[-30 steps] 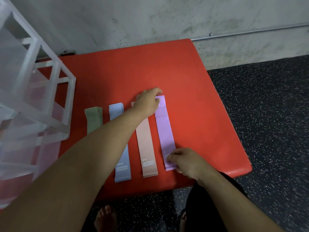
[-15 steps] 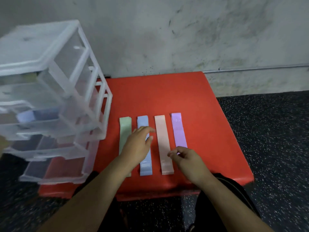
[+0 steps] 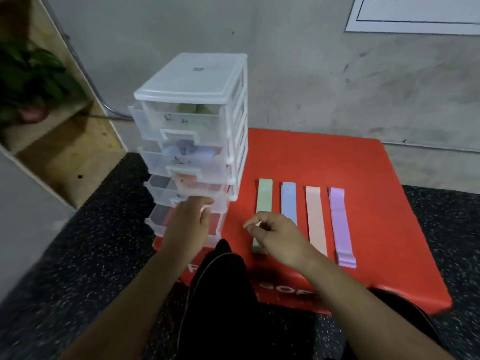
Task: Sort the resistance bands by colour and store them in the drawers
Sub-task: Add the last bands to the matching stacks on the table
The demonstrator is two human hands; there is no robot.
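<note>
Pulling a low drawer one-handed could tip the tall clear plastic drawer tower [image 3: 192, 81]: your left hand [image 3: 189, 224], fingers straight and empty, is at its front, while your right hand [image 3: 278, 236] hangs loosely curled, empty, over the pale green flat band [image 3: 265, 196] just right of it.

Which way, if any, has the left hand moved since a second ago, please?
Yes. The left hand moved left, from the far end of the purple band, past the green band, to the lower drawers.
</note>
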